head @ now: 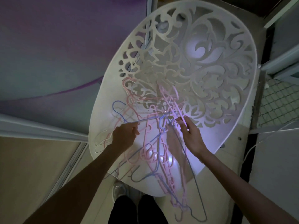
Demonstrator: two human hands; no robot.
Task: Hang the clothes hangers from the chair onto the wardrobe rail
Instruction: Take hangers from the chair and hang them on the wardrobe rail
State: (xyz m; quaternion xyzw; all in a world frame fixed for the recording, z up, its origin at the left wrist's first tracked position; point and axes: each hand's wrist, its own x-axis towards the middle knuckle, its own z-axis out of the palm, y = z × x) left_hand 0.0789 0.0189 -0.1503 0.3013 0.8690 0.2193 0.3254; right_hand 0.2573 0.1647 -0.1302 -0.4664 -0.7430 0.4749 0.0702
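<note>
**Over the chair seat: both hands in the hanger tangle**

Over the white chair (202,50), a round shell with scroll-pattern cutouts, both hands work in a heap of thin plastic clothes hangers (155,152). Pink, blue and a few pale ones, badly tangled, hooks pointing all ways. Heap covers the near half of the seat; several hangers spill over the front rim and dangle toward the floor.

Left hand (125,135) sits on the left side of the heap, fingers curled closed around a blue hanger (116,109) whose hook sticks up and left of the knuckles. Right hand (191,135) sits on the right side, thumb and fingers pinched on a pink hanger (176,104) that runs up toward the chair back. Hands are apart, heap between them. Both forearms bare, reaching from the bottom corners.

Purple-grey surface (48,54) fills the upper left, with a pale frame edge (40,126) below it. Mesh panel (278,104) at right, a white cable (258,143) beside it. Dark trouser legs (137,209) and a light shoe (119,190) show below the seat. Dim scene, bright glare spot on the seat front. Wardrobe rail can't be made out.
</note>
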